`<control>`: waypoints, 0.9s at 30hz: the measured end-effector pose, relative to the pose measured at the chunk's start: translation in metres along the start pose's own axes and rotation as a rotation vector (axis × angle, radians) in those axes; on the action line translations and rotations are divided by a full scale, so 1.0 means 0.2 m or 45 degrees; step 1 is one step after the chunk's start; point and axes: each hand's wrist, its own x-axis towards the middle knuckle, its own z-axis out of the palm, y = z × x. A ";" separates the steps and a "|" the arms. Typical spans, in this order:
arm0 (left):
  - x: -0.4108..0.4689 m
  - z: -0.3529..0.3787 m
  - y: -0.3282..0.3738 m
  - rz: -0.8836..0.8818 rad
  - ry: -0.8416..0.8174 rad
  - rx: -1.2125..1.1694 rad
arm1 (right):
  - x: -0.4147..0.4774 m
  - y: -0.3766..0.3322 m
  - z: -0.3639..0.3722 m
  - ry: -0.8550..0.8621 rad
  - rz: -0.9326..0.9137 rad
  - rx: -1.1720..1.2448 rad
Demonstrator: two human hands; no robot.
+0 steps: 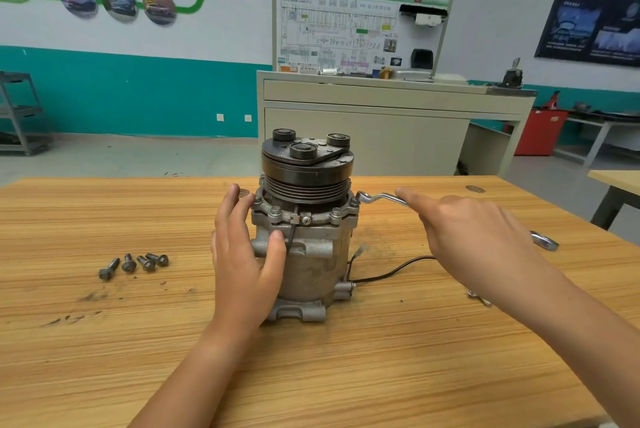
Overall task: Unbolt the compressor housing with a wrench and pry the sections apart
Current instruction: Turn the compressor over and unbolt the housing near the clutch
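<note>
A grey aluminium compressor (pixel 313 263) stands upright on the wooden table (pixel 346 375), with its black pulley and clutch (pixel 306 167) on top. Bolts sit around its upper flange (pixel 308 218). My left hand (pixel 242 264) grips the housing's left side, thumb on the front and fingers round the back. A silver ring wrench (pixel 381 199) has its ring end on the flange bolt (pixel 354 203) at the right. My right hand (pixel 474 240) holds the wrench handle, index finger stretched along it. The far end of the wrench (pixel 545 240) sticks out past my hand.
Several loose bolts (pixel 135 263) lie on the table left of the compressor. A black wire (pixel 391 273) with a connector trails from its right side. A small metal piece (pixel 479 297) lies under my right forearm. A cabinet with a display board (pixel 363 108) stands behind the table.
</note>
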 end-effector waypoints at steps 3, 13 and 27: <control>-0.01 0.01 0.00 -0.006 -0.020 -0.009 | 0.00 -0.05 -0.07 -0.088 -0.063 -0.108; 0.00 0.01 0.02 0.000 0.001 -0.020 | 0.01 -0.20 -0.14 -0.181 -0.248 -0.241; 0.00 0.00 0.02 -0.022 0.029 0.035 | 0.41 0.01 0.28 0.662 -0.506 0.216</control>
